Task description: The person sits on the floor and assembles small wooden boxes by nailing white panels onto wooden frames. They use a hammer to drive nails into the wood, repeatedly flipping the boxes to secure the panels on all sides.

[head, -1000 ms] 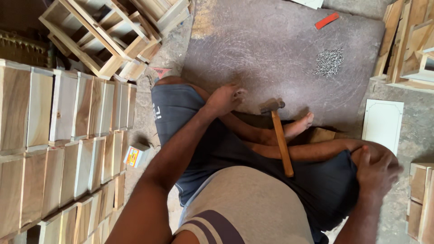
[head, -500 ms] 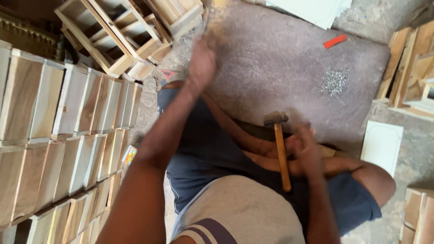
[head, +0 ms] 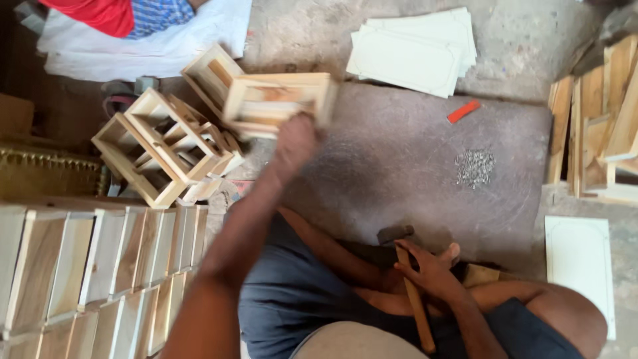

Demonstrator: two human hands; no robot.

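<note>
your left hand (head: 296, 138) grips a wooden box frame (head: 279, 101); your right hand (head: 430, 268) rests on the hammer (head: 410, 287) across your lap.

Left hand up on a wooden frame; right hand down on the hammer.

A second ago the left hand (head: 297, 138) rested on the knee; half a second ago it was rising, blurred; now the arm is stretched forward and the hand grips a wooden frame (head: 279, 102) lifted beside the pile of frames (head: 166, 149). The right hand (head: 432, 271) has left the right knee and now lies on the handle of the hammer (head: 407, 279) across the lap. The view has tilted forward, bringing white panels (head: 415, 50) and red-and-blue cloth (head: 126, 14) into sight.
</note>
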